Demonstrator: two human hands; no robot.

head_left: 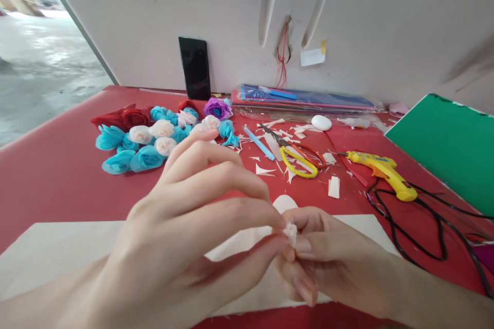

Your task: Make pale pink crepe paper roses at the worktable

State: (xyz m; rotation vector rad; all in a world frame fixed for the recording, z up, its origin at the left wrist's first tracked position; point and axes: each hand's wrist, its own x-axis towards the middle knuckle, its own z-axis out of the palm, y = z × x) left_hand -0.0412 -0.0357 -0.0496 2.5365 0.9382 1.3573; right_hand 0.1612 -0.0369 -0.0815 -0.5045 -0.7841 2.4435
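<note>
A small crumpled white piece (291,234) is pinched between both hands near the middle of the view. My left hand (193,221) holds its left side between thumb and index finger, with the other fingers curved above. The thumb and fingers of my right hand (332,252) grip it from the right. Behind the fingertips a rounded pale petal shape (284,202) shows, its lower part hidden. A cream sheet (65,247) lies flat on the red table (154,195) beneath both hands.
Blue, white, red and purple flowers (148,139) lie at the back left, near an upright black phone (195,68). Scissors (299,162), paper scraps (334,187) and a light-blue pen (259,143) lie beyond the hands. Right: yellow glue gun (386,170), black cord (440,247), green board (447,146).
</note>
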